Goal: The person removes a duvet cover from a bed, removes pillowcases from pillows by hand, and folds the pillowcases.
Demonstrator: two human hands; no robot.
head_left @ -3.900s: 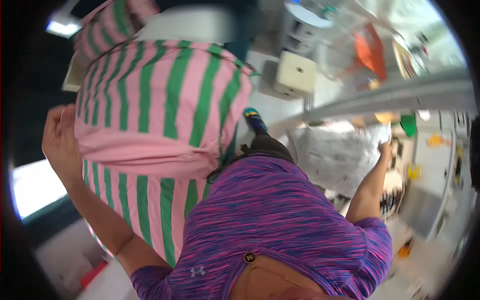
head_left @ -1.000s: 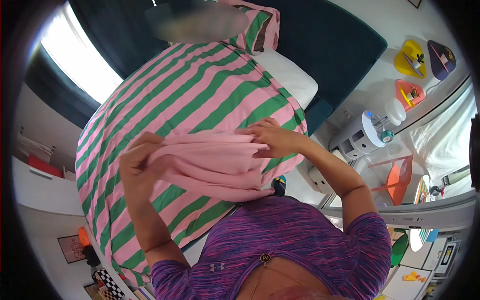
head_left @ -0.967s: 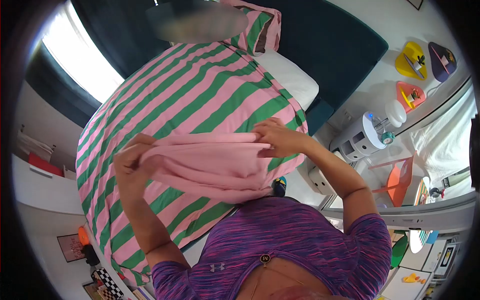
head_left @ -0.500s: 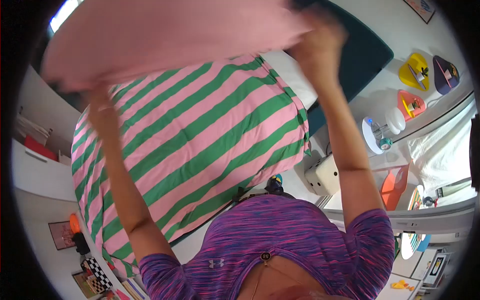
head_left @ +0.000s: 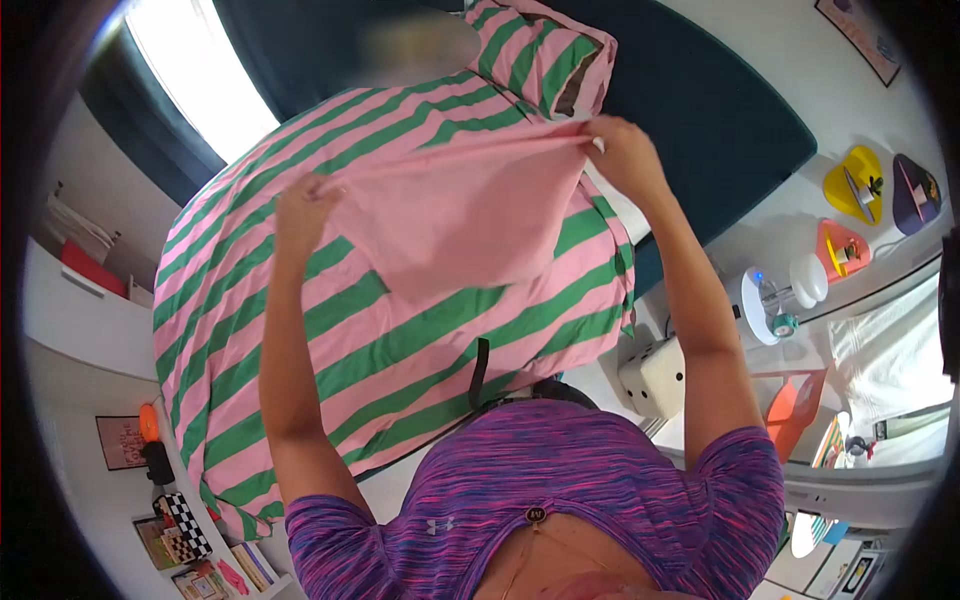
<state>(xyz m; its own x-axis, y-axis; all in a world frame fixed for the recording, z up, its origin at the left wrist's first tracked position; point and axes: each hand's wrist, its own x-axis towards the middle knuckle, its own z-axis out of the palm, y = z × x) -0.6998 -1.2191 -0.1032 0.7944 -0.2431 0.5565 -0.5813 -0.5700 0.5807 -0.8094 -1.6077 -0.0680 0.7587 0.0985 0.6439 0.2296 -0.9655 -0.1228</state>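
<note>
Operator: Item one?
Cataloguer: One plain pink cloth [head_left: 450,215], soft fabric, held up in front of you above a green-and-pink striped duvet cover [head_left: 400,340]. Its upper edge is drawn out between your two hands; the rest hangs in a loose curve. Whether the lower edge touches the cover, I cannot tell.

Operator: My grips?
Cataloguer: Your left hand [head_left: 302,212]: fingers curled tight, grasping the left end of the upper edge. Your right hand [head_left: 628,158]: fingers bent and pinching the right end.

Operator: Under and around it?
Cataloguer: The duvet cover, spread wide and creased. Beyond the cloth, one plump striped pillow in green and pink [head_left: 528,55], near a dark teal headboard [head_left: 715,120].

Operator: Outward, right?
Cataloguer: One white cube with black dots [head_left: 652,382]; one white round-topped side table [head_left: 752,308]; three rounded wall shelves, one yellow [head_left: 848,190], one coral [head_left: 835,245], one dark purple [head_left: 912,190].

Operator: Left?
Cataloguer: One white drawer unit [head_left: 85,325]; one dark curtain [head_left: 290,55] beside a bright window [head_left: 198,75].
</note>
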